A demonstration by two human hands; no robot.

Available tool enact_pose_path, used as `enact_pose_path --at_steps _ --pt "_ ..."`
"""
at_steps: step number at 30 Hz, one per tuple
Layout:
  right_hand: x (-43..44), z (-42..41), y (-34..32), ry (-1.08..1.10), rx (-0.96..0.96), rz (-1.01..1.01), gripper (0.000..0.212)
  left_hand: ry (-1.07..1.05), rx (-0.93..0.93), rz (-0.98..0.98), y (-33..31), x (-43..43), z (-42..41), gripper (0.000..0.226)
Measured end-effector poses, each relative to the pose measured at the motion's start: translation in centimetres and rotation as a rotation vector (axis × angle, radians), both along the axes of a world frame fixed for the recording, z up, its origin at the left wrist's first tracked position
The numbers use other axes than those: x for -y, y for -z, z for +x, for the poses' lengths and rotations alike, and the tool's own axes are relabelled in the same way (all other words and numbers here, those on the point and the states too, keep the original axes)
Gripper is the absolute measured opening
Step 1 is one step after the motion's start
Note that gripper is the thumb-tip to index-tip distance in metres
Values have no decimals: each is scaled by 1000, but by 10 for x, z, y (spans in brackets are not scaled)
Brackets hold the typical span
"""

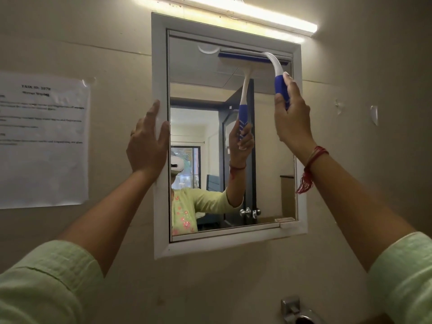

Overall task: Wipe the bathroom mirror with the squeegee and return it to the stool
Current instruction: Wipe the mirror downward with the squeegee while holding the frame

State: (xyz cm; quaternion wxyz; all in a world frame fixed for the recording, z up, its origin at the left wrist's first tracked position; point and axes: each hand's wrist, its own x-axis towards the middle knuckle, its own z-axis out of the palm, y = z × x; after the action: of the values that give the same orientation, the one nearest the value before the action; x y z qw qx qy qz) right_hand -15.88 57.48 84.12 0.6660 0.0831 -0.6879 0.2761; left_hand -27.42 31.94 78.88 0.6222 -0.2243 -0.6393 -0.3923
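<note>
Top of mirror: squeegee [279,83] blade is pressed to the glass just under the upper frame edge, right of centre.
Squeegee grip: blue handle is wrapped by the right hand [292,115], fingers and thumb curled round it; white curved neck is left bare.
Handling: judged light, stiff in the handle, soft at the rubber edge; best held on the blue grip for even pressure; may be slippery if wet.
Mirror [205,90]: set in a white frame [160,66] on the wall; glass judged fragile, so moderate pressure is advised.
Left hand [147,141]: fingers straight, laid flat on the frame's left edge, nothing held.
Stage: a stroke from the top is judged to be starting.
Stool: not seen.
Surroundings: light bar [233,10] above; paper notice [44,141] taped at left.
</note>
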Motion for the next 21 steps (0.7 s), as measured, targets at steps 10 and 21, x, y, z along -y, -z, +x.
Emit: enact_pose_path --at_steps 10,21 --pt "-3 -10 -13 4 -37 -21 48 2 -17 -2 0 0 -1 46" --pt "-8 -11 -14 73 -30 21 49 3 -28 -14 0 0 -3 46"
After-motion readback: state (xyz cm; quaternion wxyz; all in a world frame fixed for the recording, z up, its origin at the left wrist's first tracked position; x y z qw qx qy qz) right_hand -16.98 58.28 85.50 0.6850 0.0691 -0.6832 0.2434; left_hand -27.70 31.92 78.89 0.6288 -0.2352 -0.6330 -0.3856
